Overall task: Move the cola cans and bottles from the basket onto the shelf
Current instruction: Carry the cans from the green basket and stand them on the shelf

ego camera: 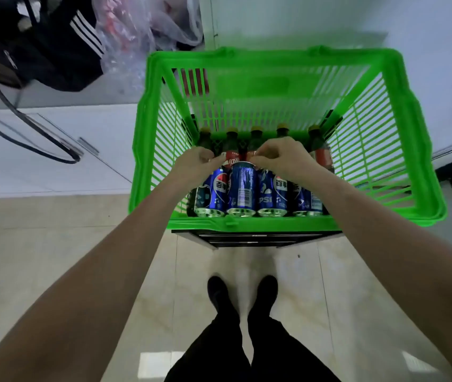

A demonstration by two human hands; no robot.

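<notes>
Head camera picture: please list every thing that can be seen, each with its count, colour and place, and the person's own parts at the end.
basket: one, green, centre, on a dark stand
cola cans: four visible, blue, near row in the basket
cola bottles: five yellow-green caps visible, dark with red labels, far row in the basket
bag: one, black with white stripes, top left
strap: one, black, hanging at left
plastic bags: clear and pinkish, count unclear, top centre
floor: beige tiles, below
shoes: two, black, bottom centre
left hand: fingers at the red labels above the cans
right hand: likewise; whether either holds something cannot be told
</notes>
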